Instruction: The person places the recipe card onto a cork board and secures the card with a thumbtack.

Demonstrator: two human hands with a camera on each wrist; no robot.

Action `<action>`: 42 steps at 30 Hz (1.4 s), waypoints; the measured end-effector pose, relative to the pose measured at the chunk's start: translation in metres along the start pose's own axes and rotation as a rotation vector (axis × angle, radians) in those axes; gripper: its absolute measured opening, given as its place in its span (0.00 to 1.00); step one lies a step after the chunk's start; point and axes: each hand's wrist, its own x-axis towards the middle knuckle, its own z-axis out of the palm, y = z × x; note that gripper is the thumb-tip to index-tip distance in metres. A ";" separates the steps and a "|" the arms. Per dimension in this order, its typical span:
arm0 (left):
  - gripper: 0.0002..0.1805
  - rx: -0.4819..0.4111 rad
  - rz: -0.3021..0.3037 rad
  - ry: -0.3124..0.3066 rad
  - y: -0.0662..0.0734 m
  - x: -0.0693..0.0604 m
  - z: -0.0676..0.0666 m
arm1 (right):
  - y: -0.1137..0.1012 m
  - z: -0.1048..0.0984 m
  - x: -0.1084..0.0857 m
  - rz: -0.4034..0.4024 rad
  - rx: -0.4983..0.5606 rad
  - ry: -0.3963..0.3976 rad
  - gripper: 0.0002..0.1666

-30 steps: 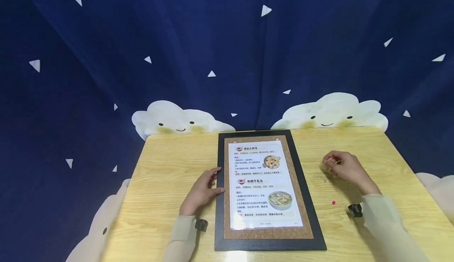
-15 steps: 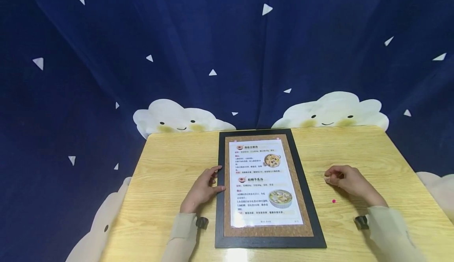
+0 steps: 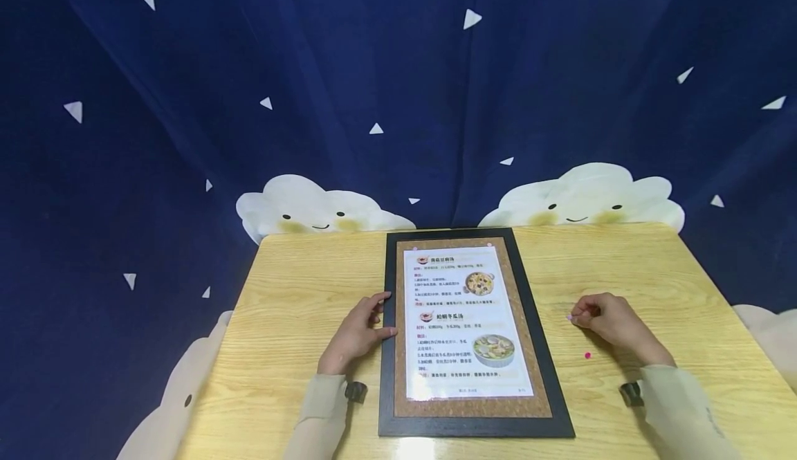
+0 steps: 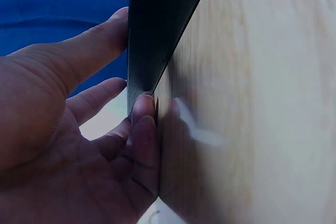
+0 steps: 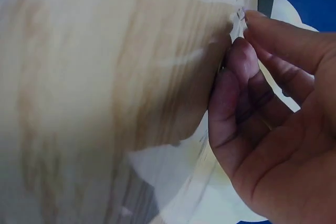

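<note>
A black-framed cork board (image 3: 474, 408) lies on the table with a printed recipe sheet (image 3: 470, 349) on it. Two pale pink push pins (image 3: 489, 245) show near the sheet's top corners. At the board's left edge, my left hand (image 3: 356, 332) touches the frame (image 4: 152, 19) with thumb and fingertips, fingers relaxed. To the right of the board, my right hand (image 3: 613, 322) pinches a small pale push pin (image 5: 240, 13) between thumb and index finger, close to the tabletop. Its other fingers curl against the table. A magenta push pin (image 3: 588, 355) lies just below that hand.
The light wooden table (image 3: 299, 280) runs to a dark blue curtain (image 3: 349, 100) with white clouds and triangles behind it. Each wrist carries a small black device (image 3: 356, 392).
My right hand has come down toward me and now pinches the pale push pin that lay on the table. The left hand stays at the frame's edge.
</note>
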 end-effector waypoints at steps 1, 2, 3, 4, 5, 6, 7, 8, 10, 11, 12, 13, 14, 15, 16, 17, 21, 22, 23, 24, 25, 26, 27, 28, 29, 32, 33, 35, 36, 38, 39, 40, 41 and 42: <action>0.41 0.000 0.000 0.001 0.000 0.000 0.000 | -0.001 0.000 0.000 -0.002 0.001 0.007 0.05; 0.41 0.001 0.000 0.001 0.000 0.000 0.000 | -0.002 0.001 0.001 -0.004 0.001 0.013 0.07; 0.41 0.000 0.001 0.001 0.000 0.000 0.000 | -0.003 0.001 0.001 -0.010 -0.001 0.018 0.09; 0.41 0.000 0.001 0.001 -0.001 0.000 0.000 | -0.004 0.002 0.002 -0.013 -0.001 0.023 0.10; 0.41 0.000 0.003 0.001 -0.001 0.000 0.000 | -0.005 0.002 0.003 -0.016 -0.001 0.025 0.10; 0.41 -0.001 0.004 0.001 -0.001 0.000 0.000 | -0.006 0.003 0.004 -0.017 -0.004 0.025 0.10; 0.41 -0.002 0.006 0.002 -0.001 0.000 0.000 | -0.007 0.003 0.005 -0.024 -0.010 0.023 0.09; 0.41 -0.004 0.009 0.001 -0.001 0.000 0.000 | -0.007 0.004 0.006 -0.029 -0.019 0.023 0.07; 0.41 -0.007 0.014 0.001 -0.001 0.000 0.000 | -0.009 0.004 0.008 -0.036 -0.034 0.020 0.03; 0.41 -0.009 0.016 0.000 -0.001 0.000 0.000 | -0.009 0.004 0.009 -0.039 -0.042 0.019 0.02; 0.41 -0.007 0.018 0.001 0.000 0.000 0.000 | -0.010 0.004 0.009 -0.041 -0.050 0.018 0.02; 0.41 -0.007 0.019 0.000 0.000 0.000 0.000 | -0.010 0.004 0.010 -0.043 -0.057 0.017 0.03; 0.41 -0.007 0.018 0.000 0.000 0.000 0.000 | -0.011 0.004 0.010 -0.040 -0.060 0.015 0.04; 0.41 -0.006 0.017 0.001 0.001 0.000 0.000 | -0.011 0.003 0.010 -0.040 -0.060 0.009 0.05; 0.41 -0.006 0.015 0.001 0.001 0.000 0.000 | -0.012 0.003 0.010 -0.040 -0.062 0.004 0.06; 0.41 -0.003 0.013 0.002 0.001 0.000 0.000 | -0.012 0.002 0.010 -0.042 -0.061 -0.004 0.06; 0.41 0.004 0.008 0.007 0.002 0.001 0.000 | -0.016 0.000 0.007 -0.050 -0.066 -0.021 0.08; 0.41 0.005 0.007 0.007 0.002 0.001 0.000 | -0.018 0.000 0.006 -0.048 -0.060 -0.024 0.08; 0.41 0.007 0.008 0.007 0.002 0.001 0.000 | -0.020 0.000 0.004 -0.047 -0.049 -0.026 0.07; 0.41 0.007 0.009 0.006 0.002 0.001 0.000 | -0.023 0.000 0.002 -0.043 -0.037 -0.025 0.07; 0.41 0.007 0.009 0.004 0.003 0.001 -0.001 | -0.026 0.001 0.000 -0.040 -0.024 -0.022 0.07; 0.41 0.006 0.010 0.002 0.003 0.001 -0.001 | -0.029 0.001 -0.003 -0.035 -0.005 -0.019 0.06; 0.41 0.008 0.011 0.001 0.003 0.000 -0.001 | -0.032 0.002 -0.006 -0.038 0.009 -0.016 0.06; 0.41 0.007 0.013 0.000 0.003 0.000 -0.001 | -0.035 0.003 -0.009 -0.039 0.023 -0.010 0.06; 0.41 0.006 0.014 0.000 0.003 0.000 -0.001 | -0.038 0.004 -0.011 -0.042 0.035 -0.006 0.06; 0.41 0.008 0.017 0.001 0.003 0.000 -0.002 | -0.047 0.009 -0.017 -0.048 0.068 0.004 0.06; 0.41 0.010 0.018 0.001 0.003 0.000 -0.002 | -0.050 0.011 -0.018 -0.060 0.072 0.008 0.07; 0.41 0.014 0.016 0.000 0.003 0.001 -0.002 | -0.058 0.015 -0.021 -0.076 0.084 0.005 0.08; 0.41 0.016 0.015 -0.001 0.003 0.001 -0.001 | -0.062 0.017 -0.022 -0.090 0.092 0.003 0.08; 0.41 0.016 0.014 -0.004 0.003 0.000 -0.001 | -0.071 0.021 -0.024 -0.120 0.108 -0.013 0.09; 0.41 0.016 0.012 -0.004 0.002 0.000 -0.001 | -0.075 0.023 -0.024 -0.137 0.111 -0.023 0.09; 0.41 0.015 0.013 -0.006 0.002 0.000 -0.001 | -0.079 0.026 -0.025 -0.147 0.119 -0.040 0.09; 0.41 0.011 0.013 -0.005 0.001 0.000 -0.001 | -0.083 0.029 -0.025 -0.159 0.125 -0.056 0.09; 0.41 0.007 0.013 -0.006 0.001 0.000 -0.001 | -0.086 0.032 -0.026 -0.174 0.131 -0.073 0.09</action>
